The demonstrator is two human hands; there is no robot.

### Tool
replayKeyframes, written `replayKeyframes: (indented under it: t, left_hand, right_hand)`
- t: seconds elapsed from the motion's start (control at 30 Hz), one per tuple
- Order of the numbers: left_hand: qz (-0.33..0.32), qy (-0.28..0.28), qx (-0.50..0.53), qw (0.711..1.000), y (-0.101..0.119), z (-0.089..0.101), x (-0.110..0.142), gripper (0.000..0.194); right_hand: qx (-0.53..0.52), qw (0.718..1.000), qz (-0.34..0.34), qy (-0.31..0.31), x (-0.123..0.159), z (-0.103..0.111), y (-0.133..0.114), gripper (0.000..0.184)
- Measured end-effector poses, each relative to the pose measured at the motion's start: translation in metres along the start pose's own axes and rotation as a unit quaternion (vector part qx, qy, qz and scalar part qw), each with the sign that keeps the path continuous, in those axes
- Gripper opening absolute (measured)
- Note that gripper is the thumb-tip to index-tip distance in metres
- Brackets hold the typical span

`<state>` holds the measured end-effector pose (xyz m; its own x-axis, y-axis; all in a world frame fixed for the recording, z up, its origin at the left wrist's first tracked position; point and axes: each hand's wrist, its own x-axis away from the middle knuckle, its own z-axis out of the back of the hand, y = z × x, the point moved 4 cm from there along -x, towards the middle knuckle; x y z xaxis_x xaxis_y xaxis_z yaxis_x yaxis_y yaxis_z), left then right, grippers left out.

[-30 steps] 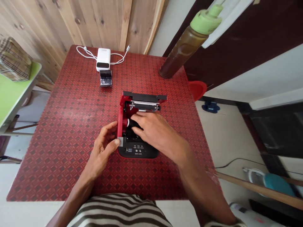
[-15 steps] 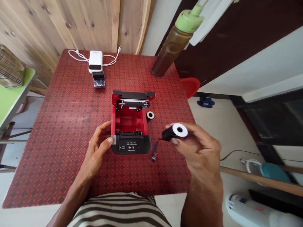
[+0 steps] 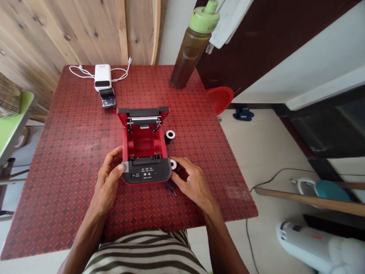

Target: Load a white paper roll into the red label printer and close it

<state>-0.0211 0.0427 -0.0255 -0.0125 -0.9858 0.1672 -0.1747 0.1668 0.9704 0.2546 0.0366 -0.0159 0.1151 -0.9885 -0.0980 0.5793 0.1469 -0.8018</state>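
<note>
A small red and black label printer point(image 3: 146, 171) stands on the table with its lid raised and its red inner compartment showing bare. My left hand point(image 3: 110, 175) grips its left front corner, the thumb on top beside a grey patch. At the printer's right side, my right hand point(image 3: 191, 179) has its fingers curled around a black paper roll point(image 3: 173, 164) with a white end; the printer and my fingers hide most of this roll. Another black roll point(image 3: 170, 136) stands just behind it. A thin dark strip point(image 3: 170, 189) lies below my right hand.
At the back left are a white power bank point(image 3: 102, 76) with a white cable and a dark printed strip point(image 3: 107, 99). A brown bottle point(image 3: 189, 57) with a green cap stands at the back right. Beyond the right table edge is a red stool point(image 3: 221, 99).
My right hand has moved left and down with the roll, from above the table to the printer's right side. My left hand stays on the printer. The camera view has shifted.
</note>
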Motion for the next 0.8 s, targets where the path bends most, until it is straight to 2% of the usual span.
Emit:
replayKeyframes:
  t: [0.13,0.27,0.37,0.47,0.53,0.63,0.73,0.8]
  left_hand:
    - [0.003,0.0,0.006,1.0,0.001,-0.002,0.0,0.054]
    - [0.002,0.0,0.007,1.0,0.002,-0.002,0.0,0.052]
    - [0.0,-0.004,0.005,1.0,0.002,-0.002,0.0,0.052]
    - [0.002,-0.006,0.004,1.0,0.001,-0.001,0.0,0.053]
    - [0.003,-0.007,0.004,1.0,0.001,0.0,0.001,0.053]
    - [0.007,-0.01,0.004,1.0,0.0,0.0,0.002,0.054]
    - [0.017,-0.008,-0.007,1.0,0.001,0.0,0.003,0.057]
    - [0.022,-0.007,-0.01,1.0,0.001,0.0,0.003,0.058]
  right_hand:
    - [-0.001,1.0,-0.004,-0.014,0.004,0.001,0.002,0.041]
    - [-0.004,0.999,-0.039,-0.029,0.012,0.016,0.005,0.053]
    - [-0.01,0.998,-0.068,0.007,0.007,0.035,0.01,0.042]
    - [-0.006,0.995,-0.06,0.076,-0.015,0.045,0.014,0.025]
    - [-0.014,0.995,-0.05,0.09,-0.036,0.039,0.018,0.028]
    - [-0.02,0.996,-0.046,0.067,-0.067,0.017,0.022,0.042]
    - [-0.014,0.997,-0.04,0.066,-0.084,-0.002,0.026,0.031]
    - [-0.018,0.996,-0.042,0.077,-0.086,-0.004,0.027,0.025]
